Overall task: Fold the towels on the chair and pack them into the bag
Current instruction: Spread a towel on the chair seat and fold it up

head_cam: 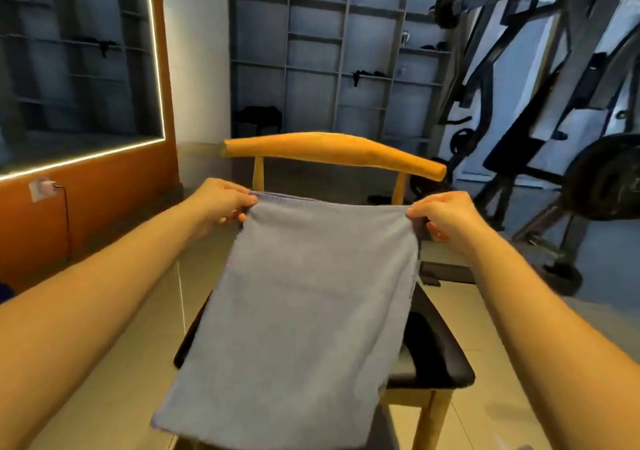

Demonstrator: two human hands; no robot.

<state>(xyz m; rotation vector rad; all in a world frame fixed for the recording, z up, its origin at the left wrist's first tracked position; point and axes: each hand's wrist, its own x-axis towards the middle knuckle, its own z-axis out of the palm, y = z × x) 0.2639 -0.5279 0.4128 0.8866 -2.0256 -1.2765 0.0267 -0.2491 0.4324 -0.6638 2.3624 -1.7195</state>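
A grey-blue towel (298,314) hangs spread out in front of me, above the chair (332,151). My left hand (221,203) pinches its top left corner. My right hand (443,214) pinches its top right corner. The top edge is stretched taut between both hands, and the cloth falls over the chair's black seat (436,356), hiding most of it. The chair has a curved wooden backrest and wooden legs. No bag shows in this view, and no other towel can be seen.
Grey open shelving (346,51) lines the back wall. A weight machine with plates (554,103) stands at the right, close to the chair. At the left is an orange wall with a lit mirror frame (156,68) and a plugged-in socket (40,188). Tiled floor surrounds the chair.
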